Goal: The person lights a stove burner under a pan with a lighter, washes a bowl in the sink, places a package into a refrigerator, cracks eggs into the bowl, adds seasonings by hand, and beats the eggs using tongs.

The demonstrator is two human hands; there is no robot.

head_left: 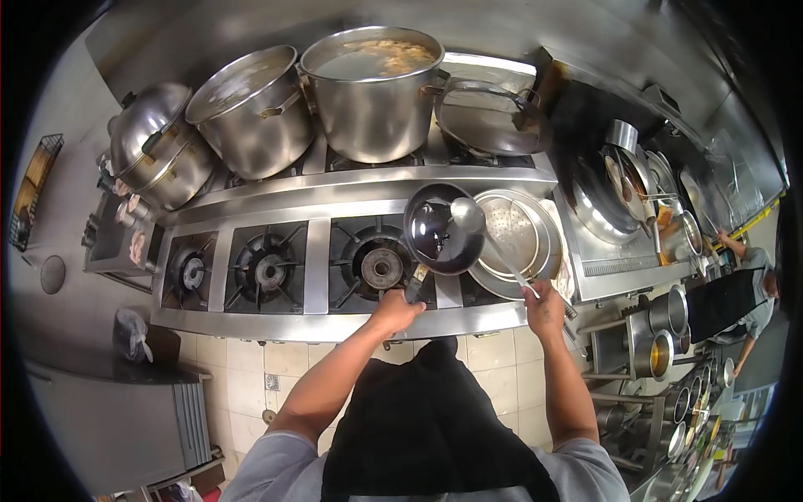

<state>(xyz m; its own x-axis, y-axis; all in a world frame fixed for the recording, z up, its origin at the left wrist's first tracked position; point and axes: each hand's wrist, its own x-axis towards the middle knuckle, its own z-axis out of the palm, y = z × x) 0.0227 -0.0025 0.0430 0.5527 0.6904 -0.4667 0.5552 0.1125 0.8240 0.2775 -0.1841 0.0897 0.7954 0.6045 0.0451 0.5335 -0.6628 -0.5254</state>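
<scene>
My left hand (400, 313) is wrapped round the handle of a dark frying pan (429, 247), which is held above the stove between the right burner (381, 267) and a strainer. In my right hand (544, 309) is the handle of a metal ladle (467, 215). The ladle's bowl is over the pan's right side, and its handle crosses above the perforated strainer (507, 226). That strainer rests in a wide metal bowl (549, 251) at the stove's right end. Dark, shiny liquid seems to lie in the pan.
Behind the burners stand a tall pot (372, 113) of liquid with pale pieces, another open pot (255, 125), a lidded pot (159, 151) and a wok (489, 121). More pots (667, 314) fill a rack at right. Another person (736, 293) stands at far right.
</scene>
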